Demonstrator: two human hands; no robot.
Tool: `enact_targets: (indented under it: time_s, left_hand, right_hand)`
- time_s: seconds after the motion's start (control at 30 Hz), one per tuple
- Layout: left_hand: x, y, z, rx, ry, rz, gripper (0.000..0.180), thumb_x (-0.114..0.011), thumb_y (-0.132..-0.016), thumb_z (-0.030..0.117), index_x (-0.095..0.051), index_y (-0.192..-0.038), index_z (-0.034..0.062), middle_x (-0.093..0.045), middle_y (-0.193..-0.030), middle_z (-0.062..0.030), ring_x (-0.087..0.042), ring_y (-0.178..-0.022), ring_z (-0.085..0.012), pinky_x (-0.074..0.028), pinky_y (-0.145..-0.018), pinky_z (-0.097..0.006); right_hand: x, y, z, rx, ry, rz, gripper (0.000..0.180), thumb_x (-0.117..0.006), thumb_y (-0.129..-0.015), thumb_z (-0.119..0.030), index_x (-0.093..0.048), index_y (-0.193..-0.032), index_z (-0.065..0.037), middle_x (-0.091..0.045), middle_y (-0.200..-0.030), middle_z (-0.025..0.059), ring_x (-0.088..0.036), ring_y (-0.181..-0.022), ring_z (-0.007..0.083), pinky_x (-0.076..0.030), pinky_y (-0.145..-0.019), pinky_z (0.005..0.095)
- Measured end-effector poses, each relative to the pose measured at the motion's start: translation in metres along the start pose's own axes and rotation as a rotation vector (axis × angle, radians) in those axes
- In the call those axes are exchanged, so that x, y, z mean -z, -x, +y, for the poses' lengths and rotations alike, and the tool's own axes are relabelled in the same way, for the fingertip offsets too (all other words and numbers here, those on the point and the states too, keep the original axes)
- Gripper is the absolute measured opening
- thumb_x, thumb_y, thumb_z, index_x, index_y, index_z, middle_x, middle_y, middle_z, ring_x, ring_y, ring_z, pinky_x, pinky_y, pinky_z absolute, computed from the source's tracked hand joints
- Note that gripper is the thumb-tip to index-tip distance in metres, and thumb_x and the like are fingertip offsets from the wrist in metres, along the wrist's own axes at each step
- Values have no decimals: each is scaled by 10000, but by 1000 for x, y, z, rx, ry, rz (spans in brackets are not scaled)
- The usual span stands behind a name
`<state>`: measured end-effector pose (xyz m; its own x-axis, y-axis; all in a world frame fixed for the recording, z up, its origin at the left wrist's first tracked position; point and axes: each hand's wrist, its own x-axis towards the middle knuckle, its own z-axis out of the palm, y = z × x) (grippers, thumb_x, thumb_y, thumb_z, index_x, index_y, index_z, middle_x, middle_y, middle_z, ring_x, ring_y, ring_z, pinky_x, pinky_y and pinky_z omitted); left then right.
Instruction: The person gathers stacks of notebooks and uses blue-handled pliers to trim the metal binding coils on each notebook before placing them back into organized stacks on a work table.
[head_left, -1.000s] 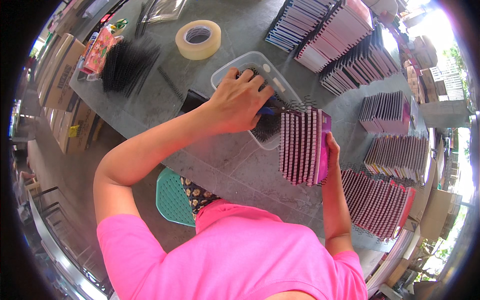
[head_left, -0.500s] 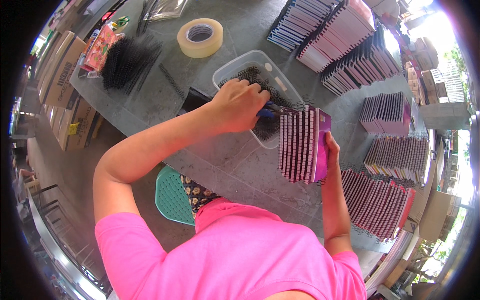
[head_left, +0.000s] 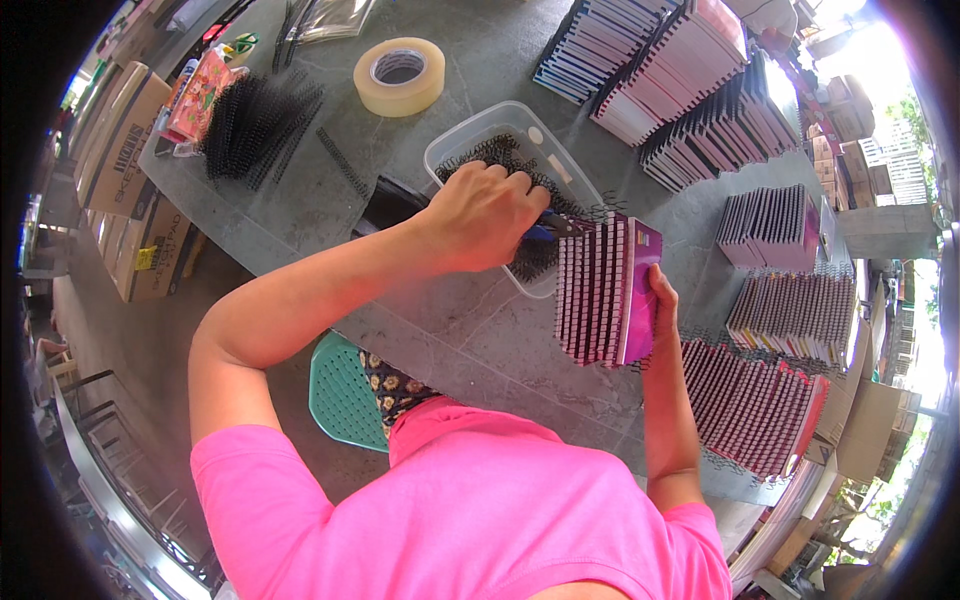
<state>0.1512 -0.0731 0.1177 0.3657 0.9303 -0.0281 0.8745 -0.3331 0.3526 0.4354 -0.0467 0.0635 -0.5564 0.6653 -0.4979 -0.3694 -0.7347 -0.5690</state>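
My left hand [head_left: 486,216] is closed around blue-handled pliers [head_left: 543,231], whose jaws reach the far left corner of a stack of spiral notebooks [head_left: 592,290]. The stack has a purple cover on its right side, and loose dark coil ends stick out beyond it. My right hand [head_left: 661,298] grips the stack from the right, thumb along the cover and the other fingers hidden. Below my left hand is a clear plastic tub [head_left: 447,150] holding many cut bits of black coil [head_left: 508,152].
A roll of clear tape [head_left: 425,92] and a heap of black binding coils [head_left: 250,130] lie at the far left. Several notebook stacks [head_left: 755,405] line the right side. A green stool [head_left: 345,390] stands by the grey table's near edge [head_left: 360,335].
My left hand has shifted slightly to the right and turned a little with the pliers, staying at the stack's far corner. My right hand and the notebooks have barely moved.
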Motion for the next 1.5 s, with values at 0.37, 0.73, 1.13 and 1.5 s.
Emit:
enact_targets:
  time_s: [0.37,0.73,1.13,1.5]
  left_hand:
    - [5,-7,-5,-151,-69,333,419,-690,-610,139,-557,-1002,80,-541,-935,-75,-519,-949,-255,-382,-824,-391]
    - [6,-7,-6,-67,-2,96,385,-674,-618,130,-568,-983,67,-556,-866,-97,-521,-926,-275,-393,-807,-391]
    - [8,-17,-6,-120,-176,257,396,-699,-610,154,-572,-979,95,-549,-905,-62,-533,-919,-242,-393,-782,-370]
    - [2,-19,-4,-79,-54,107,344,-680,-625,137,-573,-946,68,-561,-848,-88,-558,-873,-282,-440,-708,-379]
  right_hand:
    - [0,1,-4,1,19,40,533,-661,-750,-359,-522,-1112,7,-626,-961,146,-631,-794,256,-530,-724,395]
    - [1,1,-1,-29,29,67,550,-680,-732,-359,-527,-1110,11,-627,-971,156,-630,-816,266,-525,-745,405]
    - [-3,3,-1,-51,-2,37,538,-668,-743,-338,-520,-1119,18,-625,-983,160,-630,-834,270,-521,-767,412]
    - [5,2,-3,-83,61,14,540,-662,-747,-352,-525,-1098,34,-631,-951,165,-638,-782,268,-539,-701,391]
